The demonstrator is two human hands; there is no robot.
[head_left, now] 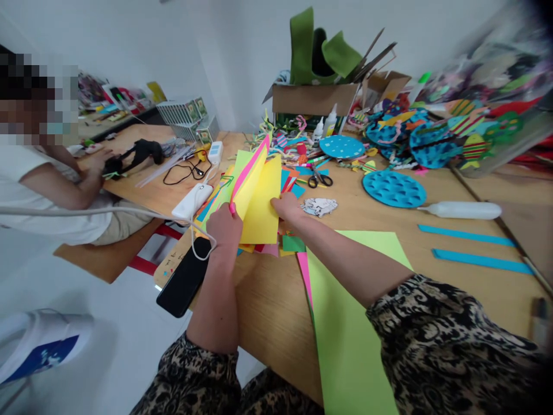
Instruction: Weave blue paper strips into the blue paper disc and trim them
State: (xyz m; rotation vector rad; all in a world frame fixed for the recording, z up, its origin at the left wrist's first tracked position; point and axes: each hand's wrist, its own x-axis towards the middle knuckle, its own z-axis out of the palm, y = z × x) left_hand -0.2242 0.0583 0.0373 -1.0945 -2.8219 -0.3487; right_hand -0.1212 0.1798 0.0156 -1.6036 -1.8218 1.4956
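Note:
Over a pile of coloured paper, my left hand (pixel 224 226) is closed on raised sheets, among them a pink sheet (pixel 250 165). My right hand (pixel 286 206) pinches the right edge of a yellow sheet (pixel 264 210). The yellow sheet lies against the raised ones, on top of scraps of several colours. Large light green sheets (pixel 352 323) lie below my right forearm, with a pink edge (pixel 305 271) showing on their left side. Black scissors (pixel 320 179) rest just beyond my right hand.
A black phone (pixel 181 288) and white power strip (pixel 192 200) lie left of my left hand. Blue discs (pixel 394 188), a white glue bottle (pixel 466 210) and blue strips (pixel 484 262) are at the right. A person (pixel 56 190) sits at the left.

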